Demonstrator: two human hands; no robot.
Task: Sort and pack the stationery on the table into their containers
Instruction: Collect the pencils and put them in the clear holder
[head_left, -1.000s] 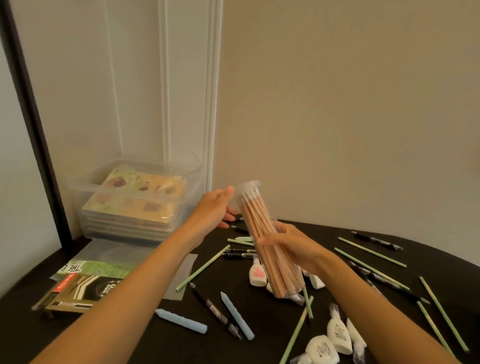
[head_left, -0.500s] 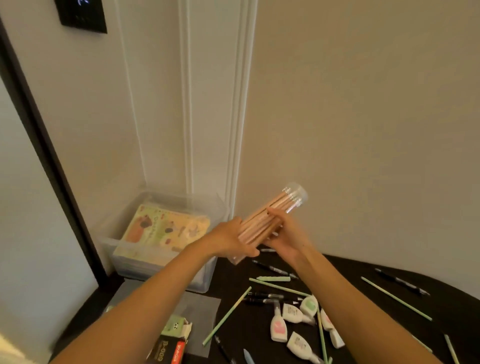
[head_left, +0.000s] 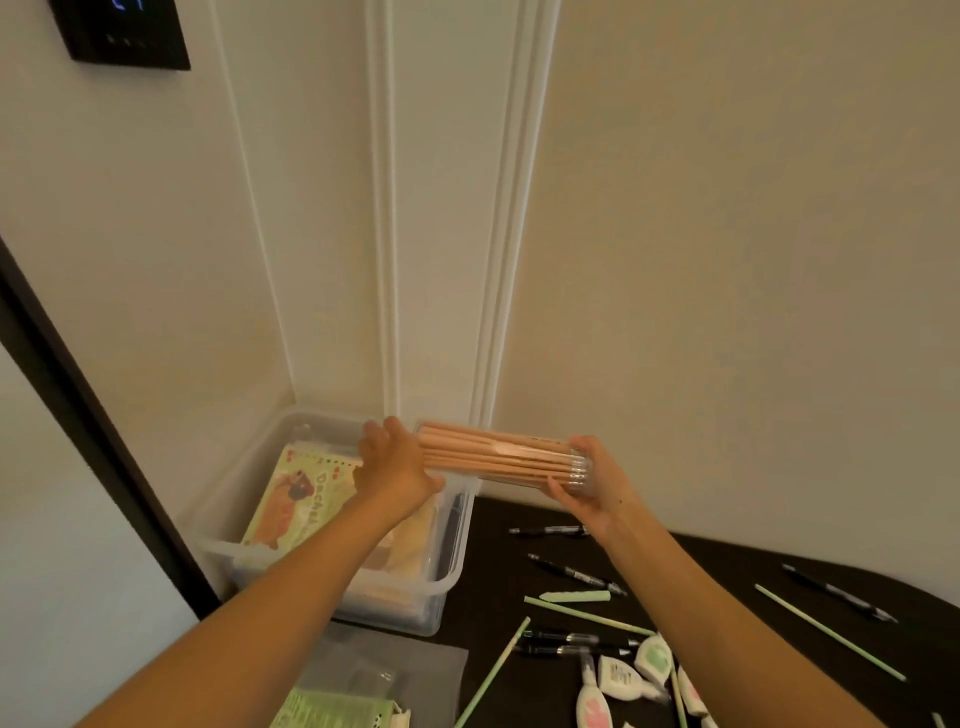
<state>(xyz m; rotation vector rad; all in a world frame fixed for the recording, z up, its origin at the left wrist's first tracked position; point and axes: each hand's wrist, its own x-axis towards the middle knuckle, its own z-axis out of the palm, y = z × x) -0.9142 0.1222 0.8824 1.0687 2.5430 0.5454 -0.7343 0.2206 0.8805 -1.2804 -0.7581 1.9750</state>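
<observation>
A clear tube of pale wooden pencils (head_left: 498, 457) lies level in the air, held at both ends. My left hand (head_left: 392, 462) grips its left end, above the right rim of a clear plastic bin (head_left: 441, 582). My right hand (head_left: 592, 483) cups the capped right end. In the bin lies a stack of illustrated notebooks (head_left: 296, 499). Green pencils (head_left: 828, 631), black pens (head_left: 574, 571) and white correction-tape dispensers (head_left: 618, 675) lie scattered on the dark table (head_left: 727, 566).
The bin stands in the wall corner at the table's back left. In front of it lie a clear plastic lid (head_left: 384, 670) and a green package (head_left: 337, 709). A dark panel (head_left: 124, 34) hangs high on the left wall.
The pencil tube swung from tilted to level and moved left toward the bin. My left hand slid to its left end, my right to the capped end. The view rose and turned left.
</observation>
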